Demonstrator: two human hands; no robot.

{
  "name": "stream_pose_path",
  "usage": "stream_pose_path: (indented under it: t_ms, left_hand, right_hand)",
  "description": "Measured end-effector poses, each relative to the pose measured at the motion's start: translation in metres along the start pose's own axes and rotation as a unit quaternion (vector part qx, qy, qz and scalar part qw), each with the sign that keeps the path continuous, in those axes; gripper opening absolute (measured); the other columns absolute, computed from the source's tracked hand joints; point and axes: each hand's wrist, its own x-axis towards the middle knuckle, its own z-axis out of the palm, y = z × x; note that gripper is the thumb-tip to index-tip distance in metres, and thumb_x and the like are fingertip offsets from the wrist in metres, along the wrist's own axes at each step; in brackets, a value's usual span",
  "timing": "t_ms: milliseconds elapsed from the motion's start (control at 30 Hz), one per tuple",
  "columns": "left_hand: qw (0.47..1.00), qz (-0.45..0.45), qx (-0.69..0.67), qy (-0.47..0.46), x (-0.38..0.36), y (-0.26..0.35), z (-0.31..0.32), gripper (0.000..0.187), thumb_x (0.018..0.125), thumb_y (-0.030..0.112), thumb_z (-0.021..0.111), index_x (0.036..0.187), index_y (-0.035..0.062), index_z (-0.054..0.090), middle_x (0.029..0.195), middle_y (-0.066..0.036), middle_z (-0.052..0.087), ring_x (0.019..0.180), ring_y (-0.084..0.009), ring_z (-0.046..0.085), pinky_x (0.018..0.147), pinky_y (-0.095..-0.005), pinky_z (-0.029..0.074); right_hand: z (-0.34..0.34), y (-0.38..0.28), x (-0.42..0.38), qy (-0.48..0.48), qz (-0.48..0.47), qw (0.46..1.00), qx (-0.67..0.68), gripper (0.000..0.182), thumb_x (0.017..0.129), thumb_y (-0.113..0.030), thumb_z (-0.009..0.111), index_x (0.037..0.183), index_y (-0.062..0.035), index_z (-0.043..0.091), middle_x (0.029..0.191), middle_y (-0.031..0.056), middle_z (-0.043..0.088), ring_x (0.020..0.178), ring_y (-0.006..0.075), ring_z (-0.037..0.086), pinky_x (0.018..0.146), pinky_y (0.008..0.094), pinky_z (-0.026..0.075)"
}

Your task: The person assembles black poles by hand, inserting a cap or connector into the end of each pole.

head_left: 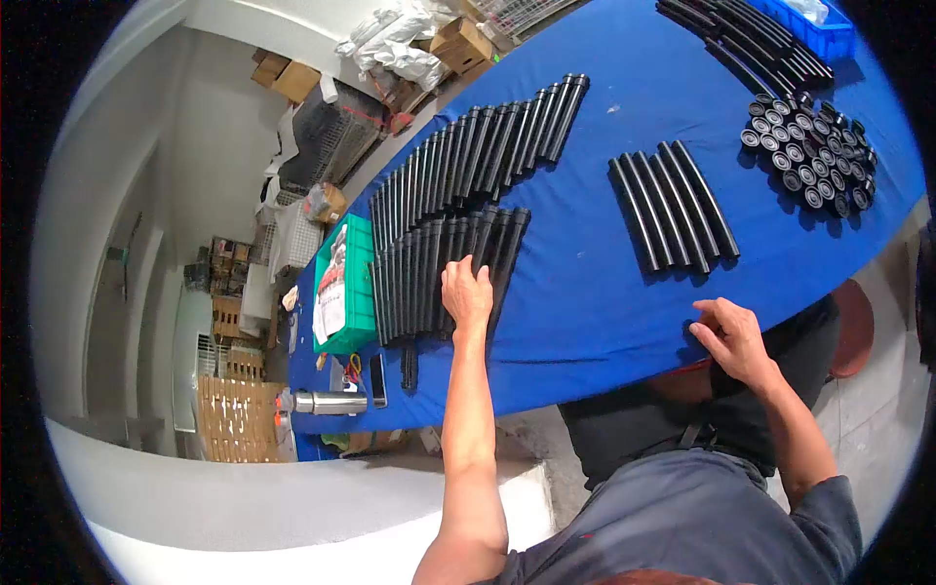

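My left hand (pixel 468 292) is over the nearer row of black tubes (pixel 419 278), its fingers bent down and closed on one of the tubes near their upper ends. The palm hides part of that tube. My right hand (pixel 733 339) hovers at the table's near edge, fingers loosely bent and thumb apart, with nothing visible in it. Beyond the left hand, a second slanted row of capped black tubes (pixel 478 141) lies side by side. A smaller group of black tubes without visible caps (pixel 673 210) rests above the right hand.
Round black caps (pixel 814 151) cluster at the right of the blue-covered table (pixel 595 322). More tubes (pixel 746 39) and a blue bin (pixel 829 37) are at the far right. A green crate (pixel 359 292), a phone (pixel 378 380) and a steel flask (pixel 331 403) stand at the left.
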Motion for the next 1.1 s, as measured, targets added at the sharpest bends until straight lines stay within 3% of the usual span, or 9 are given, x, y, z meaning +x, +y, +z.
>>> stream_pose_path:
  t_ms: [233, 667, 900, 967, 1033, 1100]
  left_hand:
    - [0.999, -0.036, 0.027, -0.02, 0.002, -0.003, 0.019, 0.038, 0.086, 0.019, 0.078, 0.119, 0.0031, 0.07, 0.11, -0.014, 0.063, 0.11, -0.0344, 0.059, 0.093, -0.0474, 0.052]
    - [0.999, -0.027, 0.002, -0.04, -0.002, -0.014, 0.021, 0.051, 0.088, 0.026, 0.078, 0.132, 0.0036, 0.064, 0.113, -0.013, 0.063, 0.111, -0.0342, 0.059, 0.097, -0.0465, 0.051]
    - [1.0, -0.005, 0.029, -0.012, -0.004, -0.006, 0.009, 0.05, 0.087, 0.026, 0.079, 0.129, 0.0027, 0.065, 0.114, -0.017, 0.064, 0.115, -0.0362, 0.058, 0.096, -0.0466, 0.049]
    - [0.997, 0.04, 0.018, 0.063, -0.004, 0.014, -0.004, 0.048, 0.087, 0.025, 0.079, 0.128, 0.0029, 0.066, 0.111, -0.018, 0.065, 0.105, -0.0365, 0.061, 0.09, -0.0448, 0.052]
    - [0.986, -0.013, -0.15, 0.075, -0.011, 0.04, 0.0, 0.039, 0.092, 0.023, 0.076, 0.124, 0.0018, 0.067, 0.1, -0.013, 0.067, 0.089, -0.0276, 0.064, 0.078, -0.0368, 0.053]
    - [0.865, -0.151, -0.477, 0.038, -0.026, 0.077, 0.017, 0.032, 0.098, 0.022, 0.071, 0.122, 0.0011, 0.068, 0.09, -0.006, 0.065, 0.074, -0.0137, 0.061, 0.063, -0.0265, 0.05]
  right_hand:
    - [-0.001, -0.002, 0.001, 0.005, 0.013, 1.0, 0.008, 0.03, 0.092, -0.017, 0.073, 0.115, 0.0006, 0.066, 0.087, 0.016, 0.067, 0.078, 0.033, 0.068, 0.067, 0.0411, 0.053]
    - [-0.001, -0.001, 0.001, 0.015, -0.006, 1.0, -0.008, 0.027, 0.093, -0.017, 0.073, 0.112, 0.0006, 0.067, 0.084, 0.0156, 0.065, 0.074, 0.0304, 0.066, 0.065, 0.0394, 0.052]
    - [0.006, 0.003, 0.0, 0.006, -0.005, 1.0, 0.015, 0.027, 0.093, -0.019, 0.074, 0.112, -0.0002, 0.068, 0.086, 0.0159, 0.066, 0.074, 0.0319, 0.066, 0.066, 0.0392, 0.052]
    - [0.0, -0.001, 0.0, 0.013, -0.019, 1.0, -0.001, 0.027, 0.093, -0.02, 0.074, 0.112, -0.0011, 0.069, 0.091, 0.0171, 0.069, 0.08, 0.0339, 0.069, 0.07, 0.0412, 0.054]
    - [0.0, 0.004, -0.001, 0.002, -0.018, 1.0, -0.003, 0.028, 0.094, -0.023, 0.073, 0.112, -0.0013, 0.069, 0.094, 0.0175, 0.071, 0.086, 0.0342, 0.071, 0.074, 0.0421, 0.057]
    - [0.002, 0.007, -0.003, 0.016, -0.031, 0.999, -0.002, 0.028, 0.095, -0.025, 0.072, 0.111, -0.002, 0.069, 0.092, 0.0164, 0.07, 0.079, 0.0328, 0.07, 0.07, 0.0418, 0.056]
